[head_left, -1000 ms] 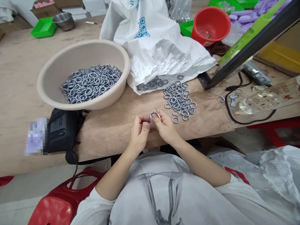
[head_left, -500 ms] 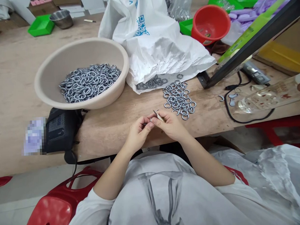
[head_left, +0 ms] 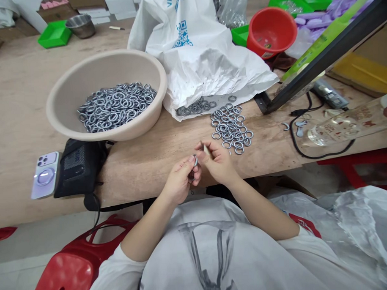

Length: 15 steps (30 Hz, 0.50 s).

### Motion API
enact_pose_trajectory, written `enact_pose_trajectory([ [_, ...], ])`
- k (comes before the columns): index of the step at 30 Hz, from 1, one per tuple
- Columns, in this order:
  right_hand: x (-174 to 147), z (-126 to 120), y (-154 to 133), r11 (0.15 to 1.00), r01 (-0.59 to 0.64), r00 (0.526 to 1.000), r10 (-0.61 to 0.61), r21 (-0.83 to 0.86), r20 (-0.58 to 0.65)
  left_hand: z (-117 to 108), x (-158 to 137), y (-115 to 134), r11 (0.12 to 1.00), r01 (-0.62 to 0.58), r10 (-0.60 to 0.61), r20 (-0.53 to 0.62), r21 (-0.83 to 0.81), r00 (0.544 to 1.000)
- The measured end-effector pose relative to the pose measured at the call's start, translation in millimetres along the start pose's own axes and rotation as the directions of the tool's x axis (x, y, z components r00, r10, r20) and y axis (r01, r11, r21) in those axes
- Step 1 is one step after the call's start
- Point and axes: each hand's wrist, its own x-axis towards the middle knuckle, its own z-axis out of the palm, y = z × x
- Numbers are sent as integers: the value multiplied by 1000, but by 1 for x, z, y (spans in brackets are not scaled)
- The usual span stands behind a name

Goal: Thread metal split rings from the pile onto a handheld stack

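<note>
Left hand [head_left: 179, 179] pinching a gray ring [head_left: 195, 160] by the near edge of the worktop [head_left: 134, 176], right hand [head_left: 218, 163] gripping what's probably a little knife [head_left: 207, 151] tbh.

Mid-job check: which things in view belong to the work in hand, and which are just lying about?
Part of the job, it seems:
silver ring, in the left hand
pale-handled tool, in the right hand
loose ring pile
basin of rings
white sack

Probably just lying about:
lilac phone
black bag
steel bowl

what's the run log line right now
left hand: holds ring; right hand: holds tool; loose rings: table, beside sack; basin: holds rings
</note>
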Motion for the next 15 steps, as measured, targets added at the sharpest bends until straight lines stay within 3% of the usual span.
enact_pose_trajectory([
  [2,1,-5,-3,995,49,999,-49,-83,2,0,0,2,1000,-28,28,2,-3,1000],
  [7,-9,-12,-14,906,279,941,-191,-319,279,-4,0,2,997,-70,69,-48,-11,996],
  [15,-13,-11,-15,859,344,916,-218,-380,335,-3,-3,2,999,-6,5,-13,-37,1000],
])
